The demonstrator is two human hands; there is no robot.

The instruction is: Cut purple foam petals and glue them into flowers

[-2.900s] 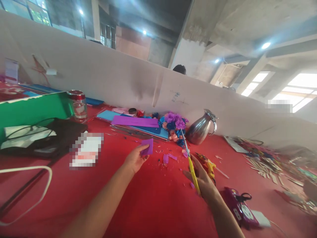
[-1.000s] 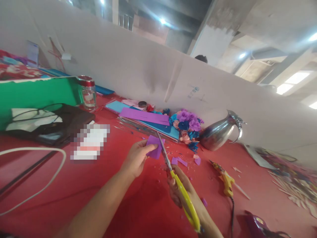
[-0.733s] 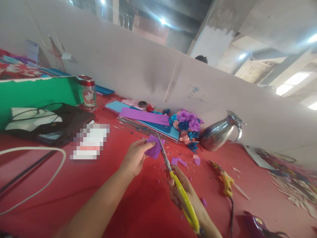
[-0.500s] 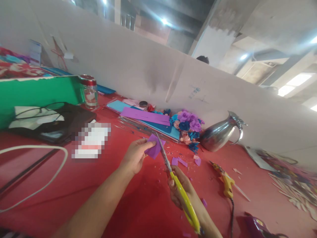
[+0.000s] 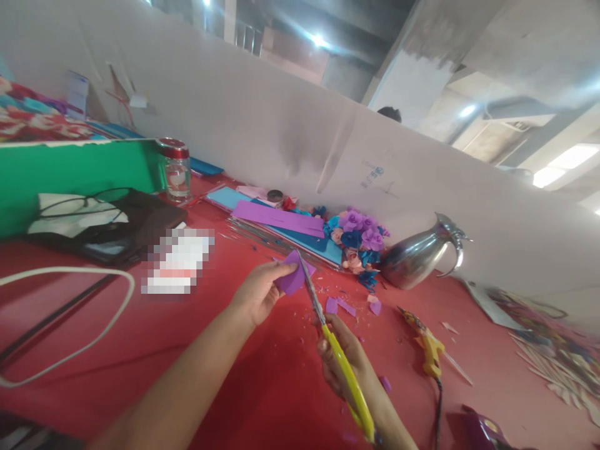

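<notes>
Purple paper point(image 5: 293, 285) sits in your L hand point(image 5: 257, 290), held up over the red table point(image 5: 262, 387), approx mid-view, w/ the scissors point(image 5: 335, 347) from your R hand point(image 5: 349, 345) lying across its R side. Progress, as far as shows: looks mid-cut, tho can't tell if the blades are biting in or just resting on it; a bit of the paper shows on the far side of the blade. Done, by the look of it: a bunch of flowers point(image 5: 355, 220) in purple, blue & pink is set near the wall, and small scraps point(image 5: 346, 306) litter the table just R of the paper, so some cutting's behind you. Left: the pc in hand doesn't look finished, and wider purple strips point(image 5: 279, 219) lie flat on the blue sheets point(image 5: 332, 252) at the back, apparently unused; total count n/a from this view. Fingers: L thumb is pressed on top of the paper, the others curled beneath, so it's pinched tight btwn them, no gap. R fingers are wrapped round the yellow handles, clamped on; can't tell which go thru the loops. Blades look near together, tips pointing away from you. Glue gun point(image 5: 430, 350) lies off to the R, well apart from both hands.
</notes>
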